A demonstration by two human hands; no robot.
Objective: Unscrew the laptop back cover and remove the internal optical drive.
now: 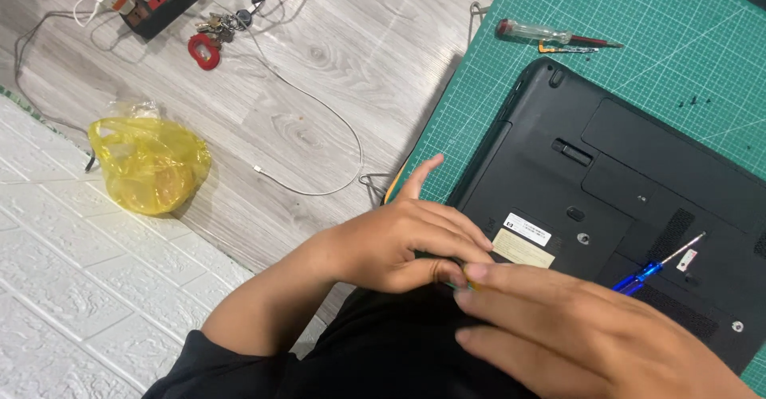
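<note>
Laptop (pixel 630 199) black, flipped underside up on green cutting mat (pixel 638 16). Left hand (pixel 399 243) and right hand (pixel 558 327) meet at its near edge, fingers curled, pinching something small, can't tell what. Blue screwdriver (pixel 654 267) lies on laptop; red-tipped screwdriver (pixel 550 33) on mat.

Beyond the left grip (pixel 399 243), bare green mat (pixel 638 16) lies open; a red-tipped screwdriver (pixel 554 36) blocks farther out, a blue screwdriver (pixel 650 270) right of both grips.

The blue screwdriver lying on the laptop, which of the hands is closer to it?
Right. The right hand lies just below-left of the blue screwdriver; the left hand is farther left, at the laptop edge.
</note>
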